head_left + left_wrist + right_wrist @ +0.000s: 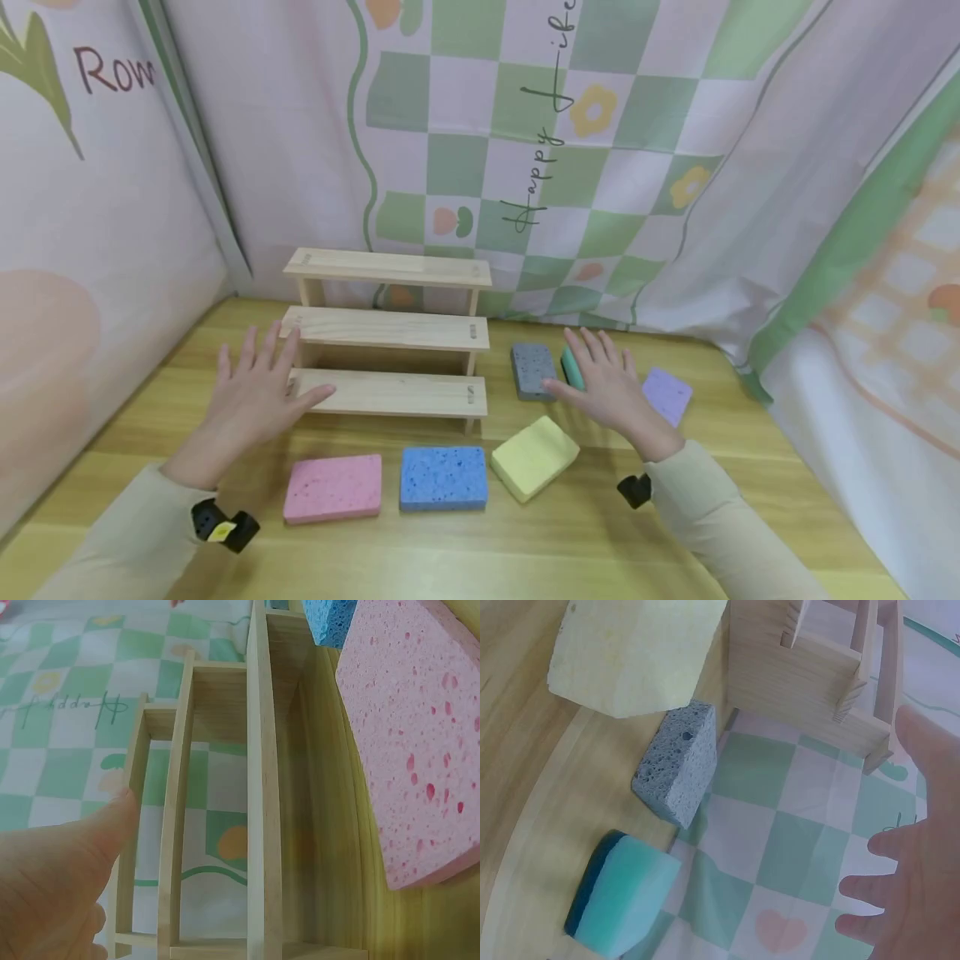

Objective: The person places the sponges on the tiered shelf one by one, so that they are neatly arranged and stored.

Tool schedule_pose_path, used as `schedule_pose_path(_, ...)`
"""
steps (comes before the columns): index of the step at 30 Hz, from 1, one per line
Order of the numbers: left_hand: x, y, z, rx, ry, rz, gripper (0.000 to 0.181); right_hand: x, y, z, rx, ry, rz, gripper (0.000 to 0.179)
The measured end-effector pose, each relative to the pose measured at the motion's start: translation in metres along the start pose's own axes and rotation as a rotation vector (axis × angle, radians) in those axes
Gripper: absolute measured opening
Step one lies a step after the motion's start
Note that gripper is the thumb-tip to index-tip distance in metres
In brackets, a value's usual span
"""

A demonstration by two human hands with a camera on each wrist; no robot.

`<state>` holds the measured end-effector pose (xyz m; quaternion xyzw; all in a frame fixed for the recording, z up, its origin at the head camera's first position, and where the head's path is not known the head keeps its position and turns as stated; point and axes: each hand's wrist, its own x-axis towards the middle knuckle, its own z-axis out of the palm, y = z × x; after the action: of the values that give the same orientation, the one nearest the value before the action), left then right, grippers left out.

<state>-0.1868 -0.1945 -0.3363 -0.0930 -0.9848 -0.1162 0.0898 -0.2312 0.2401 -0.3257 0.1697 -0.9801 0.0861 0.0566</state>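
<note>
Fingers spread, my left hand [255,400] hovers beside the left end of a three-tier wooden step shelf [390,328] and holds nothing. My right hand [606,392], also spread and holding nothing, is above the table near a grey sponge [532,369] and a green sponge [572,367], which it partly hides in the head view. The right wrist view shows that green sponge [626,896] with a dark scouring layer. In front of the shelf lie a pink sponge [333,489], a blue sponge [443,478] and a tilted-looking yellow sponge [535,458]. A purple sponge [667,396] lies right of my right hand.
Everything stands on a wood-grain table [525,554]. A green-and-white checked curtain [517,167] hangs behind the shelf, with more printed cloth at the left and right sides. Each wrist wears a black strap device [225,525].
</note>
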Motion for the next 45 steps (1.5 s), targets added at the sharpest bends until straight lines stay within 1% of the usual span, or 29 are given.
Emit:
schedule_pose_path(5,-0.001,0.0,0.0,-0.006,0.013,0.001,0.095,0.002,0.0,-0.001,0.007,0.011,0.003,0.089)
schedule_pose_path(14,-0.001,-0.001,0.001,-0.009,0.038,-0.002,0.094,0.007,0.001,0.0,0.004,0.042,-0.015,0.087)
schedule_pose_path(18,-0.001,-0.001,0.001,-0.014,0.052,-0.002,0.092,0.01,0.001,0.001,0.015,0.047,-0.021,0.087)
schedule_pose_path(23,-0.001,-0.004,0.001,-0.008,0.054,-0.013,0.09,0.016,0.0,0.002,0.039,0.035,-0.038,0.089)
schedule_pose_path(34,0.001,-0.015,0.006,-0.019,0.062,-0.011,0.093,0.024,-0.001,0.0,0.168,-0.014,-0.003,0.091)
schedule_pose_path(40,-0.001,-0.02,0.008,-0.039,0.046,-0.023,0.095,0.029,0.002,0.008,0.254,-0.055,0.021,0.091)
schedule_pose_path(45,-0.002,-0.026,0.014,-0.061,0.028,-0.038,0.098,0.032,0.004,0.018,0.337,-0.089,0.031,0.088)
